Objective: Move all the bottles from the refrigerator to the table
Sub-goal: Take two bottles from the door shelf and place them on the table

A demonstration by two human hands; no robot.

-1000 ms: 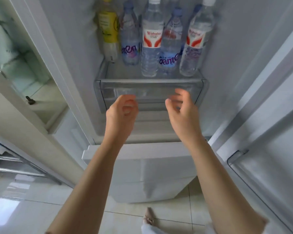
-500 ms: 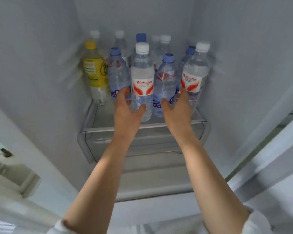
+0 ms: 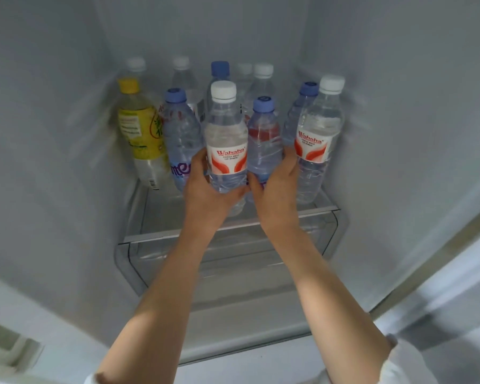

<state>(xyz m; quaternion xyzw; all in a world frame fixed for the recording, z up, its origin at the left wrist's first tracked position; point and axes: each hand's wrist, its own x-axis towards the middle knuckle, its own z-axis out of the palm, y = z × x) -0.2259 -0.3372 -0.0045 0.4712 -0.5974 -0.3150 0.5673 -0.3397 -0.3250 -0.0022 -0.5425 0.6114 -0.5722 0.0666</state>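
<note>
Gripping a white-capped Wahaha bottle (image 3: 227,151), the left hand (image 3: 205,195) curled round it while the right hand (image 3: 277,195) clasped the blue-capped bottle (image 3: 263,145) beside it.

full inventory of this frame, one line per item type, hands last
Wahaha bottle: 1, clear, white cap, front centre, gripped.
Second Wahaha bottle: 1, clear, white cap, front right.
Blue-capped bottles: 4 visible, bluish, front and middle rows.
Yellow bottle: 1, yellow cap and label, front left.
Back-row bottles: about 4, white caps, partly hidden.
Glass shelf: 1, clear, under bottles.
Left hand: grips front Wahaha bottle.
Right hand: grips blue-capped bottle beside it.
</note>
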